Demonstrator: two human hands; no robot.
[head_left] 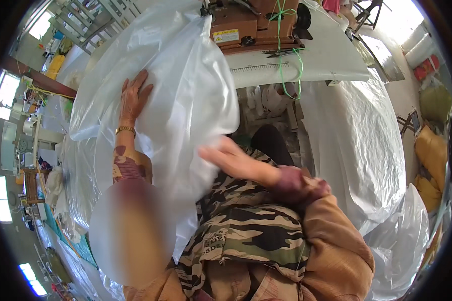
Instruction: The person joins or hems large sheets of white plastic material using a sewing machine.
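A large translucent white plastic sheet is draped over the left side of the worktable and hangs down toward my lap. My left hand lies on it with the fingers spread, pressing on its surface. By the sheet's near right edge, above my lap, is my right hand. Its fingers are stretched out and slightly blurred, and nothing shows in its grasp. The sheet's far end reaches the left end of a brown sewing machine, where contact with the needle area cannot be made out.
Small thread snips lie at the machine's base, beside a hanging green string. A ruler scale runs along the pale tabletop. More plastic sheeting drapes down on my right. A camouflage apron covers my lap.
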